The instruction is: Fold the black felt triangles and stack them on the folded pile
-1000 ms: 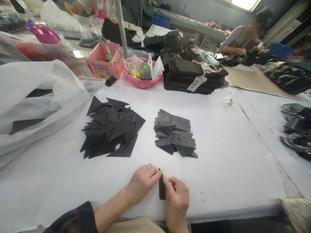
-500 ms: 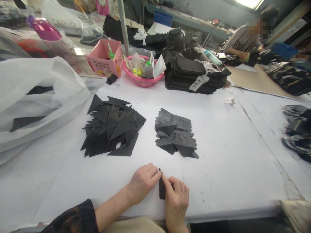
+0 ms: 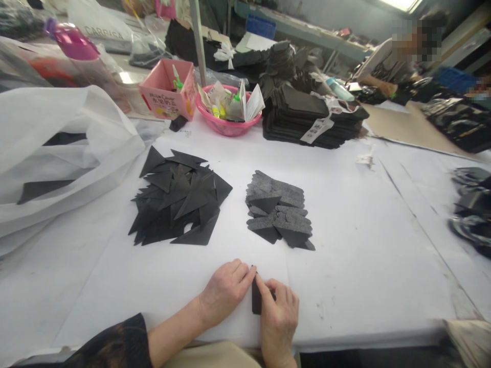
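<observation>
Near the table's front edge, a small black sheet piece (image 3: pixel 256 300) lies between my hands. My left hand (image 3: pixel 227 284) is closed, its fingertips pressed on the piece's upper tip. Coming from the right, my right hand (image 3: pixel 279 312) grips the same piece, thumb and forefinger along its edge; part of it is hidden under the fingers. Beyond my hands, a loose heap of black triangular pieces (image 3: pixel 180 202) lies to the left. To the right of the heap, overlapping grey folded pieces (image 3: pixel 289 191) lie in rows, with a few black faces showing.
White paper (image 3: pixel 356 245) covers the table. Along the back stand a pink box (image 3: pixel 163 99), a pink basin (image 3: pixel 229 128) with bottles and papers, and a tied stack of black pieces (image 3: pixel 295 122). A white plastic bag (image 3: pixel 103 117) is at left. Another person (image 3: pixel 383 64) sits far right.
Both hands stay at the black piece with almost no movement. The whole view has shifted very slightly.
</observation>
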A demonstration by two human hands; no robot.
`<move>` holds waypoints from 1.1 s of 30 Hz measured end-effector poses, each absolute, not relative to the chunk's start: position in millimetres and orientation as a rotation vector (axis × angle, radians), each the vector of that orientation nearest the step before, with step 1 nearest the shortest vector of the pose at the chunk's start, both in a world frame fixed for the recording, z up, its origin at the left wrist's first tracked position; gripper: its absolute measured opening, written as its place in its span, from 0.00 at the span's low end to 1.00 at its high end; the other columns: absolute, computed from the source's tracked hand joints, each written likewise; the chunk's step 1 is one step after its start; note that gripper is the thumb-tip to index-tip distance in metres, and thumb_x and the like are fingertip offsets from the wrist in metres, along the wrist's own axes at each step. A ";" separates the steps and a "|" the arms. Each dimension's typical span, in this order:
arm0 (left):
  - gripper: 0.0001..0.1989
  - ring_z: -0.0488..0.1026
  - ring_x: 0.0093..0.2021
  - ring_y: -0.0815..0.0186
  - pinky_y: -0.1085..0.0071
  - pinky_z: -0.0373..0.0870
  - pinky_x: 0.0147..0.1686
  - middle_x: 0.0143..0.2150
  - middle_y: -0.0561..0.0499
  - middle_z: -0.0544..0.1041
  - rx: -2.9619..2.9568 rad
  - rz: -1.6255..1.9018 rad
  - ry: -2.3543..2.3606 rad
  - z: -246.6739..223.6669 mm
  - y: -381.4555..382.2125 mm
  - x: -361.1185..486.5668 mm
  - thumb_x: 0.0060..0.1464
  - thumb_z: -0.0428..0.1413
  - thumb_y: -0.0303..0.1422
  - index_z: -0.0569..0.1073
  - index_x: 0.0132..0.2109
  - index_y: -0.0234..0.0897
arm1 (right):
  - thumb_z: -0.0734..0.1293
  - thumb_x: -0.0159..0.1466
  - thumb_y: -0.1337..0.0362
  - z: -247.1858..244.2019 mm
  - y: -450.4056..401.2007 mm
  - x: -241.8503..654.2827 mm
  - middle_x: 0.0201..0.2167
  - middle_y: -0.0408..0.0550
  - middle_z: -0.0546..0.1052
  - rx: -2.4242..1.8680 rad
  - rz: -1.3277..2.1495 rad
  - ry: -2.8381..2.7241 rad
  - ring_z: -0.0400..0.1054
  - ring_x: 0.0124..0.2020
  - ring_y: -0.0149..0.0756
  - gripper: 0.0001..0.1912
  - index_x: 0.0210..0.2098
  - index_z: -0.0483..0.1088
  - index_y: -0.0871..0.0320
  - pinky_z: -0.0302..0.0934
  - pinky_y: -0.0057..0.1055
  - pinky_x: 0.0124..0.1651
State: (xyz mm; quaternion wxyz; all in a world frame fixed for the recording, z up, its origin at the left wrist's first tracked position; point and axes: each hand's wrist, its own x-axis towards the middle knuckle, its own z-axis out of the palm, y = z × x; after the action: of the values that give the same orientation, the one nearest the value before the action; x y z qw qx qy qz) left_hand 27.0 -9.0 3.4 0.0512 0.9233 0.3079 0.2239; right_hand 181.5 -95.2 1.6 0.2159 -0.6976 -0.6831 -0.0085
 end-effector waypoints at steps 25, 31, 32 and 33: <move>0.12 0.70 0.46 0.54 0.60 0.71 0.39 0.45 0.39 0.73 2.885 0.575 0.881 6.4 8.8 16.6 0.66 0.46 0.22 0.69 0.53 0.25 | 0.56 0.73 0.64 0.6 -79.0 171.8 0.37 0.48 0.71 -1.939 -0.014 -1.911 0.62 0.38 0.38 0.16 0.54 0.71 0.51 0.54 0.37 0.44; 0.12 0.69 0.53 0.58 0.62 0.69 0.51 0.52 0.40 0.74 2.880 0.720 0.658 -2.6 16.3 13.0 0.68 0.46 0.24 0.71 0.52 0.25 | 0.57 0.72 0.64 2.1 -74.8 168.6 0.37 0.47 0.72 -1.916 -0.023 -1.861 0.63 0.38 0.38 0.14 0.52 0.72 0.52 0.54 0.36 0.44; 0.12 0.69 0.53 0.58 0.61 0.69 0.51 0.52 0.40 0.74 2.889 0.704 0.667 -3.1 15.4 12.7 0.68 0.46 0.23 0.71 0.52 0.25 | 0.58 0.72 0.64 2.4 -75.6 169.6 0.37 0.47 0.73 -1.902 -0.006 -1.839 0.63 0.39 0.38 0.13 0.51 0.71 0.54 0.55 0.35 0.45; 0.13 0.69 0.54 0.57 0.61 0.69 0.52 0.53 0.40 0.74 2.900 0.687 0.673 -2.9 14.4 12.5 0.67 0.46 0.23 0.71 0.53 0.25 | 0.59 0.72 0.65 2.8 -76.7 170.8 0.38 0.48 0.73 -1.886 0.011 -1.807 0.64 0.39 0.37 0.12 0.50 0.71 0.56 0.56 0.35 0.46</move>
State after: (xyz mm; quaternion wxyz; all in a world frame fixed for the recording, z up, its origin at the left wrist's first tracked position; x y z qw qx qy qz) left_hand 12.5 14.4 -2.9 0.0430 0.9483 0.2201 0.2247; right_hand 170.8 -76.7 2.8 0.2617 -0.6968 -0.6678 0.0041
